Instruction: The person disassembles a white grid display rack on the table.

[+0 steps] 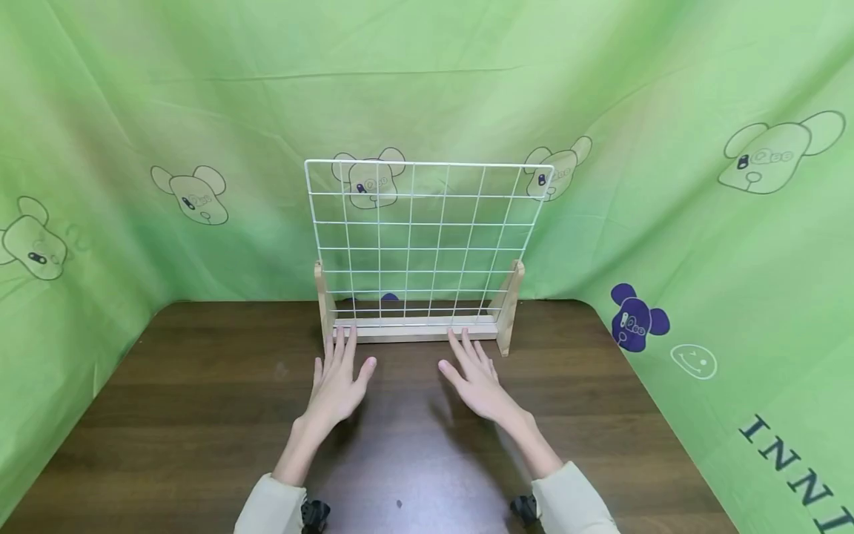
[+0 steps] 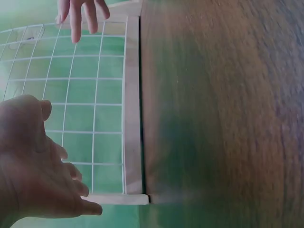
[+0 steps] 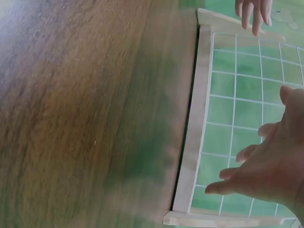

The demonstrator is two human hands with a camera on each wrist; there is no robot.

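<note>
Head view: white wire grid panel [image 1: 427, 223] stands in a pale wooden stand [image 1: 407, 334] near the far edge of the brown counter [image 1: 200, 386], green printed cloth [image 1: 427, 96] behind. Left hand [image 1: 336, 391] and right hand [image 1: 480, 389] extend toward the stand's front, fingers straight and apart; can't tell whether they touch it.

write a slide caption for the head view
Left hand and right hand extend, fingers straight, toward a white wire grid in a wooden stand on a brown table.
</note>
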